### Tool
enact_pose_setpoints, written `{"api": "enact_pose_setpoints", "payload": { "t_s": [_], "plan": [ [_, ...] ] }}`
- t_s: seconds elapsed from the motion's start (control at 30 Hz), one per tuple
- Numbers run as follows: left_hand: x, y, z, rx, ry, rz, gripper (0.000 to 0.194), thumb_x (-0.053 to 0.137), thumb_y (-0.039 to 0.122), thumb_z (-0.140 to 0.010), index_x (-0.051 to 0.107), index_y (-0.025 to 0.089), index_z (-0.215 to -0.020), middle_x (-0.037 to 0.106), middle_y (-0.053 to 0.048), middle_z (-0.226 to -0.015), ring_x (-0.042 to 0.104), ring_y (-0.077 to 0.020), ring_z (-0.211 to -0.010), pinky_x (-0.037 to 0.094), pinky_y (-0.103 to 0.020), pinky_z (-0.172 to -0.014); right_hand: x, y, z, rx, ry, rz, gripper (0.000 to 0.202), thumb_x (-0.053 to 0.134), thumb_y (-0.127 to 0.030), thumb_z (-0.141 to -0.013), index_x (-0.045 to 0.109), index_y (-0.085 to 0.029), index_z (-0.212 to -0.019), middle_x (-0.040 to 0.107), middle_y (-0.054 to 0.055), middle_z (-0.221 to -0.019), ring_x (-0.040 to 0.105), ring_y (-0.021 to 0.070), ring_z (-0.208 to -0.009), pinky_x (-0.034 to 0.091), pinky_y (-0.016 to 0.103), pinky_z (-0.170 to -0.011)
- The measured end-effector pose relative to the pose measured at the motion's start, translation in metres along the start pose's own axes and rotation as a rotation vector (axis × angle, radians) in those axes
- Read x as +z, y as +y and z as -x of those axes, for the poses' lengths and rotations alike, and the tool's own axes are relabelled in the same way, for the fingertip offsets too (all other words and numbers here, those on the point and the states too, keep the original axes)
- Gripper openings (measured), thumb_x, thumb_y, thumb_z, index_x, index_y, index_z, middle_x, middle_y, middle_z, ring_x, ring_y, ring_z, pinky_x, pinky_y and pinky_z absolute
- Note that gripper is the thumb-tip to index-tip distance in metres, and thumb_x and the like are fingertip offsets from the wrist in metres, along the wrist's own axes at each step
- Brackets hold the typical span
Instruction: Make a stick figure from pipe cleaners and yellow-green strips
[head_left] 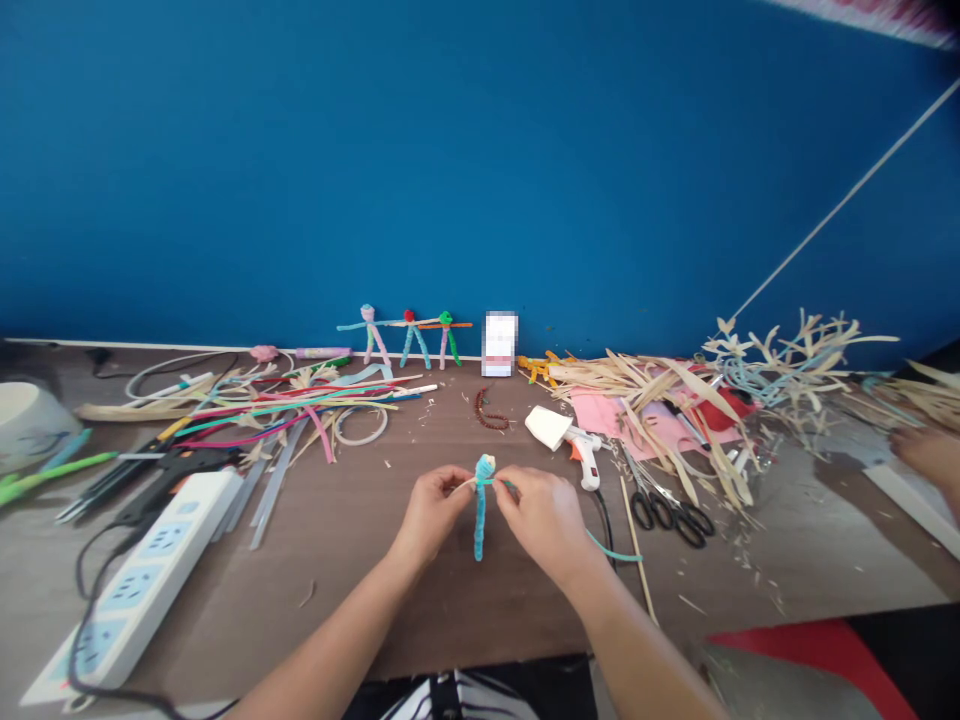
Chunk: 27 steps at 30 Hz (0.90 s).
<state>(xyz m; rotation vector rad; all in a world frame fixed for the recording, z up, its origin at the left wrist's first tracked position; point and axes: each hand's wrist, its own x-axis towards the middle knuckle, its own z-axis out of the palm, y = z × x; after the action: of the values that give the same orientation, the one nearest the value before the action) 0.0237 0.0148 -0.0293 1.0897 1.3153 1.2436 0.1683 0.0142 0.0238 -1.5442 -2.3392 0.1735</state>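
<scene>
Between left hand [433, 512] and right hand [546, 512], both pinching blue figure [480, 512], head [484, 467] above stem [479, 535]

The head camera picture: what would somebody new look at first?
Probably the big bright-blue wall across the top. Next, the three colourful little figures standing in a row at its foot. Then the fuzzy blue piece near the table's front, between the left hand and the right hand.
</scene>
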Motion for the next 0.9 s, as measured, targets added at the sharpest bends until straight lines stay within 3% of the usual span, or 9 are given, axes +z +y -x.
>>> {"api": "enact_pose_setpoints", "payload": {
  "t_s": [0.3, 0.6, 0.9],
  "plan": [
    [0.000, 0.001, 0.002, 0.036, -0.043, 0.022, 0.015, 0.056, 0.028, -0.068, 0.059, 0.014, -0.070, 0.061, -0.001, -0.065, 0.053, -0.0122, -0.063, 0.040, -0.020, -0.060, 0.002, -0.001, 0.003, -0.003, 0.032, 0.004, 0.019, 0.042, -0.028, -0.082, 0.059, -0.023, -0.077, 0.064, -0.001, -0.069, 0.057, 0.0125, -0.063, 0.026, 0.023, -0.055],
    [0.000, 0.006, 0.004, 0.022, -0.004, 0.039, 0.015, 0.055, 0.029, -0.070, 0.055, 0.015, -0.066, 0.053, 0.002, -0.060, 0.047, -0.0092, -0.057, 0.036, -0.019, -0.056, 0.009, -0.003, 0.011, 0.067, -0.003, 0.025, 0.026, 0.036, -0.029, -0.085, 0.057, -0.019, -0.072, 0.062, 0.001, -0.059, 0.055, 0.0119, -0.053, 0.020, 0.025, -0.050],
    [-0.003, 0.007, 0.003, -0.040, 0.047, 0.081, 0.018, 0.056, 0.032, -0.068, 0.053, 0.014, -0.067, 0.046, 0.005, -0.053, 0.037, -0.0052, -0.044, 0.028, -0.017, -0.044, 0.017, 0.006, 0.022, 0.103, -0.082, -0.243, 0.031, 0.031, -0.028, -0.087, 0.058, -0.018, -0.076, 0.061, 0.003, -0.061, 0.054, 0.0112, -0.055, 0.026, 0.022, -0.053]
  ]
}}
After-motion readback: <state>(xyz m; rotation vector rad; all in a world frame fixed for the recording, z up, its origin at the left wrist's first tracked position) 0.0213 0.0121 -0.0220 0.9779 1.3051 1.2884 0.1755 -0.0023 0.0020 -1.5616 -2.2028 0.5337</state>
